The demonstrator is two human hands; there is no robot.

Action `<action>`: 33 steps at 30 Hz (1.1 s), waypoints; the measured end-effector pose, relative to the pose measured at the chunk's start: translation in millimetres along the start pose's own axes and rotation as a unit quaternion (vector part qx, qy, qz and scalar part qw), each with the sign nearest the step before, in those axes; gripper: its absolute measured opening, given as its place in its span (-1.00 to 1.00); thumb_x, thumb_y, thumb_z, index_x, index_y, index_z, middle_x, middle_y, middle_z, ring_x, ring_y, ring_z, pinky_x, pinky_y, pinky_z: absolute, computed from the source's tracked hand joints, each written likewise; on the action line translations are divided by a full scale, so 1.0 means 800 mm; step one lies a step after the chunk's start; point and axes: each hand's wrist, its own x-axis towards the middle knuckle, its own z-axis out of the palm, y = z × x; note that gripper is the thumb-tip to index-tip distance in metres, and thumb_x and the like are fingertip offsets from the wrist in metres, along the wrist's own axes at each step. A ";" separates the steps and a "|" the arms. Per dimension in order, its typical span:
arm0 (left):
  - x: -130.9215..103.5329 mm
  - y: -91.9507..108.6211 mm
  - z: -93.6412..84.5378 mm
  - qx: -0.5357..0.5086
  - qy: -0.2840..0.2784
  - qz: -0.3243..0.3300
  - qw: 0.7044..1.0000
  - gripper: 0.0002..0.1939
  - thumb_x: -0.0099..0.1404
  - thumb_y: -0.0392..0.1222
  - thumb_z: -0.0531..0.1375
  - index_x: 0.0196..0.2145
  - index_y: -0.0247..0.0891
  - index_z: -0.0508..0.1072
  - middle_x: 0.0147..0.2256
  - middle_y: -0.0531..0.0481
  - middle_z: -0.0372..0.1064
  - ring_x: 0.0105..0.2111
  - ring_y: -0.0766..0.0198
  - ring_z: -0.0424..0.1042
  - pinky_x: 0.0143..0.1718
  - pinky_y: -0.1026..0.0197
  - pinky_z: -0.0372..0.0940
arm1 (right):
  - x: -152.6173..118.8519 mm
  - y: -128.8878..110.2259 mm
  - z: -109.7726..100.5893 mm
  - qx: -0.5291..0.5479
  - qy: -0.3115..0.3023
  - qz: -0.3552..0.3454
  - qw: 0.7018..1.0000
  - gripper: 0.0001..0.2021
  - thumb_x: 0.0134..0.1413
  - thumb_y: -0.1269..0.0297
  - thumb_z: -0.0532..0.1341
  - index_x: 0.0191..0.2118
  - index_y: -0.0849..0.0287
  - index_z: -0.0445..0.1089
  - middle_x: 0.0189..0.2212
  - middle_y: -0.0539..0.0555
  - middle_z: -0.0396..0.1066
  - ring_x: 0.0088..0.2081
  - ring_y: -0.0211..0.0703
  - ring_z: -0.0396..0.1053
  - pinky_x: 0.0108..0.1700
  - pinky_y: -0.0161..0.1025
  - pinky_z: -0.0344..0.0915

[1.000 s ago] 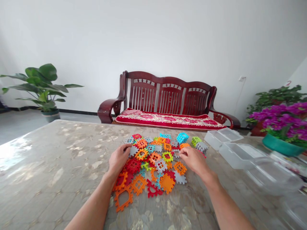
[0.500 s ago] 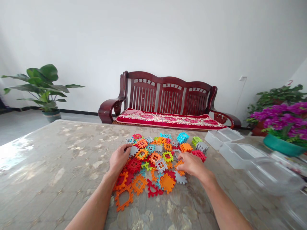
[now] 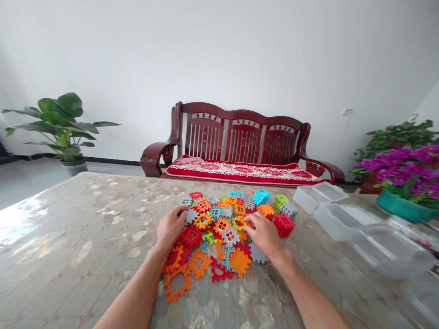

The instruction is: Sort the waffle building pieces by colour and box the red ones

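A heap of interlocking plastic tiles [image 3: 200, 263] with notched edges lies before me in orange, red, grey, blue and yellow-green. Some tiles have window-like cutouts; others are solid. At the heap's left edge, my left hand [image 3: 170, 227] rests with loosely bent fingers, its fingertips beside a grey tile [image 3: 191, 216]. My right hand [image 3: 262, 234] is over the right side, its thumb and fingers closed around an orange tile [image 3: 246, 221] that is mostly hidden. That tile overlaps a yellow-green tile [image 3: 236, 223]. A grey window tile [image 3: 230, 236] lies just left of the right hand.
Sorted stacks stand at the back right: blue [image 3: 261, 196], orange [image 3: 266, 211], grey [image 3: 289, 209] and red [image 3: 284, 225]. Clear plastic boxes [image 3: 334, 225] line the table's right side. Beyond them is a teal flowerpot [image 3: 406, 209]. A wooden bench [image 3: 240, 137] stands behind the table.
My right hand has moved left from the heap's right edge to the yellow-green tile. The orange tile formerly under its fingers no longer shows there. My left hand has stayed in place.
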 end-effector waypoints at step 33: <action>0.000 -0.001 0.001 0.003 0.010 0.005 1.000 -0.65 0.28 -0.09 0.02 -0.08 -0.06 0.51 -0.04 0.06 0.50 -0.09 0.17 0.47 -0.14 0.26 0.30 | 0.017 0.042 -0.052 -0.219 0.080 0.134 0.963 -0.62 0.12 0.10 0.16 0.03 0.08 0.37 -0.08 0.14 0.47 -0.05 0.06 0.28 -0.04 -0.09 0.10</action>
